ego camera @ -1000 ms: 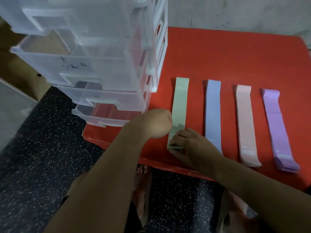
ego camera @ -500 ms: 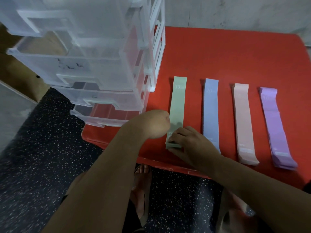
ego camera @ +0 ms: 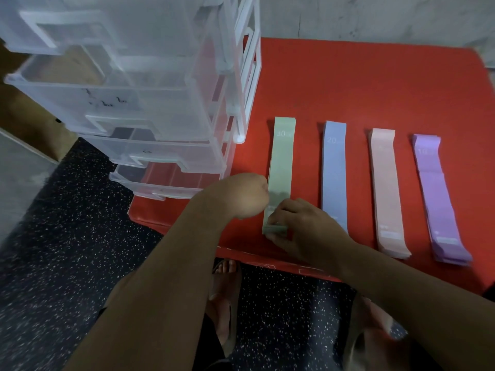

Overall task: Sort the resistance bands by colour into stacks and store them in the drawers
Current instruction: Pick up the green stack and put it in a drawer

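Note:
Four stacks of resistance bands lie side by side on the red mat [ego camera: 348, 84]: green [ego camera: 281, 162], blue [ego camera: 334, 170], pink [ego camera: 385, 188] and purple [ego camera: 434, 194]. My right hand [ego camera: 302, 226] grips the near end of the green stack, fingers on top and thumb at its end. Against that stack's left edge sits my left hand [ego camera: 241, 195], bent at the wrist with its fingers hidden beneath it. The clear plastic drawer unit [ego camera: 150, 108] stands at the mat's left, its drawers pulled out towards me.
The lowest drawer [ego camera: 160, 180] juts out just left of my left hand. The mat's front edge [ego camera: 294, 266] runs under my right wrist. Below it are dark speckled floor and my feet [ego camera: 225, 295]. A grey wall closes the back.
The hands have hardly moved; both stay at the near end of the green stack. The view has shifted slightly.

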